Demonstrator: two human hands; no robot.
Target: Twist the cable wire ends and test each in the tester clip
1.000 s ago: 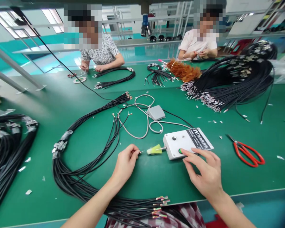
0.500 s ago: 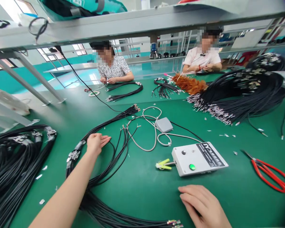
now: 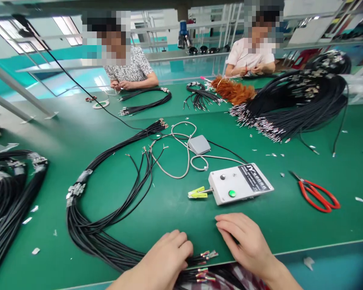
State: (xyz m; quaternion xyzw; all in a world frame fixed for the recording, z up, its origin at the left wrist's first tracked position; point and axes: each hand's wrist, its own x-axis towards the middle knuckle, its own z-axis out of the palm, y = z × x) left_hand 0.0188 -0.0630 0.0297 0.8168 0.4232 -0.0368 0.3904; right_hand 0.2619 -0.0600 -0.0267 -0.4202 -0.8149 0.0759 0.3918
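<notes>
A big loop of black wires (image 3: 87, 233) lies on the green table (image 3: 290, 225), and its ends with coloured terminals (image 3: 206, 256) reach the near edge. My left hand (image 3: 166, 255) rests on these wires just behind the terminals, fingers curled over them. My right hand (image 3: 245, 237) lies flat on the table to the right of the terminals, fingers apart and holding nothing. Beyond my hands stands a white control box (image 3: 245, 183) with a green button (image 3: 231, 193) and a yellow-green clip (image 3: 196, 193) on its left side.
A grey pedal (image 3: 199, 143) with a looped grey cable sits behind the box. Red scissors (image 3: 316, 195) lie at the right. Piles of black wires sit at the far left (image 3: 9, 193) and far right (image 3: 296, 104). Two other people work across the table beside an orange duster (image 3: 234, 90).
My left hand has drawn back from the far part of the wire loop to the terminal ends at the near edge. My right hand left the green button and now lies flat.
</notes>
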